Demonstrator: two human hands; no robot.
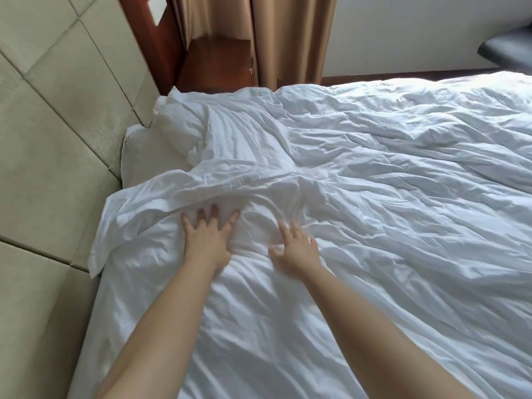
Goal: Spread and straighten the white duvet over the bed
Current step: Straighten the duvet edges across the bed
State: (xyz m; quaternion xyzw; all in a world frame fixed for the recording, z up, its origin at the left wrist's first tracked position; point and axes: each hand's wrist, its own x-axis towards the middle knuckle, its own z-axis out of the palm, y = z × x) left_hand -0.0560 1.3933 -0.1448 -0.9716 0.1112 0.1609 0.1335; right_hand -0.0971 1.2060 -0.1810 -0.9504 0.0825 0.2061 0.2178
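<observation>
The white duvet (388,182) lies wrinkled across the bed and fills most of the view. Its top edge is bunched into a folded ridge (218,182) near the headboard. My left hand (207,237) presses flat on the duvet just below that ridge, fingers spread. My right hand (296,249) rests on the duvet a little to the right, fingers straight and slightly blurred. Neither hand grips any fabric. A white pillow (149,151) shows above the ridge, partly covered by the duvet.
A padded beige headboard (57,125) runs along the left. A wooden bedside table (213,61) and tan curtains (290,36) stand beyond the bed's far corner. A dark chair (509,47) sits at the upper right by the white wall.
</observation>
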